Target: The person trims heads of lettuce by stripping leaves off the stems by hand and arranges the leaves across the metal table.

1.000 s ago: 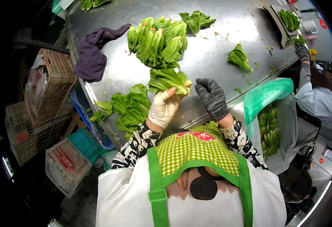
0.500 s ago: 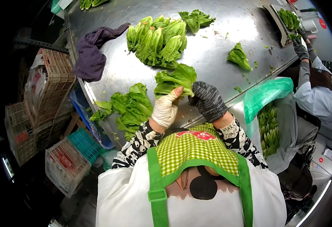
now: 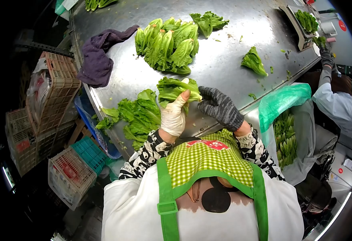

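Note:
My left hand [image 3: 173,116], in a pale glove or wrap with the thumb tip showing, is closed around a small head of green lettuce [image 3: 172,90]. The lettuce lies sideways, its leaves to the left and its cut stem to the right. By the stem end is my right hand [image 3: 222,107], in a dark grey knitted glove, its fingers stretched out and slightly curved; whether they touch the stem I cannot tell. Loose lettuce leaves [image 3: 137,116] lie left of my left hand. Beyond my hands stands a pile of lettuce heads [image 3: 168,46], stems up.
On the metal table [image 3: 224,60] are a purple cloth [image 3: 97,56], a single lettuce head [image 3: 254,61] and a scale [image 3: 300,30] bearing greens. A lined container of greens [image 3: 286,138] sits at right, near a co-worker's gloved hand [image 3: 326,57]. Plastic crates [image 3: 55,88] stack at left.
The lettuce has turned and shifted slightly left in my left hand. My right hand's fingers have straightened from a curled shape. The co-worker's hands have drawn back from the scale.

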`<state>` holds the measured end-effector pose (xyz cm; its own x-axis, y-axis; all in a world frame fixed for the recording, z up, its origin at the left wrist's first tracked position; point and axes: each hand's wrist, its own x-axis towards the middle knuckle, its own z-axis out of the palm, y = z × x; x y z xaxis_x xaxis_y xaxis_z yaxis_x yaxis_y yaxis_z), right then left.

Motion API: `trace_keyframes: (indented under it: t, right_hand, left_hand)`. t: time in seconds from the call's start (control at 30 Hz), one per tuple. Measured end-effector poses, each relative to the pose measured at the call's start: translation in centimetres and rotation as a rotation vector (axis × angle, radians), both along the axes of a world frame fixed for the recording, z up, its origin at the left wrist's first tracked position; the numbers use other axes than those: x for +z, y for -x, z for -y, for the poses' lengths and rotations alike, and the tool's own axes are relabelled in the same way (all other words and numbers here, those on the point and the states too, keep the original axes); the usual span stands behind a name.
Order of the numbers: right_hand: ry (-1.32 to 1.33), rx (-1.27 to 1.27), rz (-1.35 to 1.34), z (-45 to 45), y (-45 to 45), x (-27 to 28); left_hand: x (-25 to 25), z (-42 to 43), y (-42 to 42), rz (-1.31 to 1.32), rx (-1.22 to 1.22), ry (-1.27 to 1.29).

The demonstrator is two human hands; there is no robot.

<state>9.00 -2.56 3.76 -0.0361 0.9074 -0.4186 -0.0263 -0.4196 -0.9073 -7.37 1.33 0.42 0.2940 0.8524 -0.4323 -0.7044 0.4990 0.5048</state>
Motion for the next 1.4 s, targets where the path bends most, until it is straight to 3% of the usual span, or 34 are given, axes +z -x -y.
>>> trace_keyframes:
  t: [0.1,0.13,0.23,0.33,0.47,0.6,0.63,0.7,0.73,0.83,0.9,0.97,1.03,1.1,1.17,1.23,1.33,1.4]
  right_hand:
    - [-0.018,0.032,-0.254,-0.2,0.5,2.4]
    - [-0.021,0.071,-0.059,-0.4,0.5,3.0]
    - [-0.032,0.036,0.072,-0.6,-0.8,1.1]
    - [-0.033,-0.207,0.018,-0.8,-3.0,-0.6]
    - [0.036,-0.446,0.159,-2.4,-10.6,-4.0]
    - [0.204,-0.434,0.411,-2.9,-16.3,-4.9]
    - [0.157,-0.352,0.828,-3.0,-16.0,-4.5]
    - [0.032,-0.144,1.65,-3.0,-14.7,-2.2]
    - [0.122,-0.142,1.523,-3.7,-13.0,0.5]
    - [-0.196,-0.046,1.182,-5.7,-11.2,1.5]
    - [-0.249,0.043,0.956,-7.8,-8.5,2.9]
    - [-0.528,0.166,0.93,-10.3,-7.6,0.5]
    - [-0.504,0.279,1.002,-13.2,-5.5,0.4]
    - [-0.735,0.331,1.087,-15.0,-4.9,-1.7]
    - [-0.71,0.434,1.117,-16.8,-4.1,-2.6]
    - [-0.761,0.507,1.225,-17.2,-3.4,-2.5]
    - [-0.48,0.582,1.23,-16.9,-2.8,-0.4]
    - [-0.383,0.486,1.133,-15.5,-2.5,0.1]
  left_hand:
    - [0.2,0.3,-0.1,-0.031,-0.087,0.006]
    - [0.2,0.3,0.0,-0.024,-0.14,0.017]
    - [1.1,0.5,-0.7,-0.048,-0.172,-0.076]
    - [-0.5,0.1,-0.5,-0.179,-0.275,-0.207]
    - [-0.5,-0.1,-0.3,-0.249,-0.341,-0.094]
    - [-2.0,0.4,-0.4,-0.677,-0.509,-0.487]
    - [-1.8,0.5,-0.4,-0.782,-0.526,-0.596]
    - [-1.3,0.4,-0.4,-1.202,-0.471,-1.073]
    - [0.3,0.2,-0.6,-1.283,-0.587,-1.115]
    - [1.0,-0.1,-1.5,-1.539,-0.655,-1.438]
    - [-0.7,0.0,-2.1,-1.526,-0.699,-1.466]
    - [-1.5,-0.3,-2.0,-1.498,-0.767,-1.479]
    - [-2.4,-0.6,-1.2,-1.519,-0.717,-1.473]
    - [-2.2,-1.2,0.2,-1.605,-0.789,-1.421]
    - [-2.7,-1.3,2.3,-1.698,-0.502,-1.371]
    - [-2.3,-1.7,4.4,-1.89,-0.519,-1.147]
    - [-0.7,-2.1,6.8,-1.96,-0.539,-0.915]
    - [0.5,-2.2,6.7,-1.962,-0.282,-1.045]
